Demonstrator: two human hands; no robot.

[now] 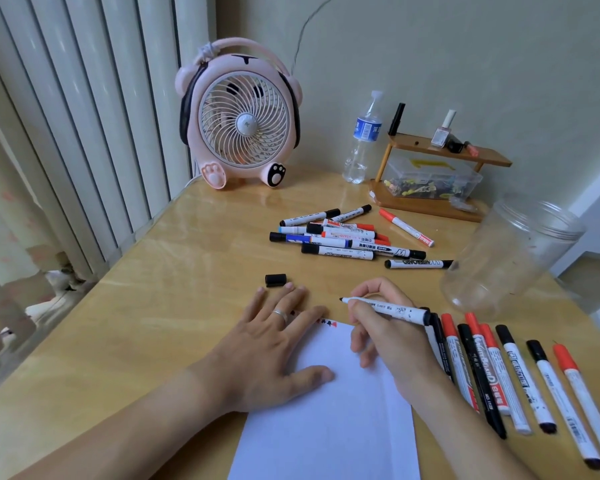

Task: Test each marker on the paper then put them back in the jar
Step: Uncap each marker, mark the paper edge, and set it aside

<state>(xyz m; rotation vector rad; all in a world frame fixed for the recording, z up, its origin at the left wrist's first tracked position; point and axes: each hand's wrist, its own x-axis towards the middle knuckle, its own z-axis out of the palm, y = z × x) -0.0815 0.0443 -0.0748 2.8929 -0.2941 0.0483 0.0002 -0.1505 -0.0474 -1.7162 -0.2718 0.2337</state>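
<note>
A white sheet of paper (329,420) lies on the wooden table in front of me, with small red and black marks near its top edge. My left hand (274,344) rests flat on the paper's upper left, fingers spread. My right hand (385,334) grips an uncapped black marker (388,308), its tip pointing left just above the paper's top. Its black cap (275,279) lies on the table beyond my left hand. A pile of capped markers (343,235) sits farther back. A row of several markers (510,375) lies right of the paper. The clear plastic jar (510,258) stands at right, with nothing visible inside.
A pink desk fan (239,116) stands at the back by the radiator. A water bottle (362,140) and a small wooden shelf (440,174) with a clear box and bottles stand along the wall. The table's left edge runs by the radiator.
</note>
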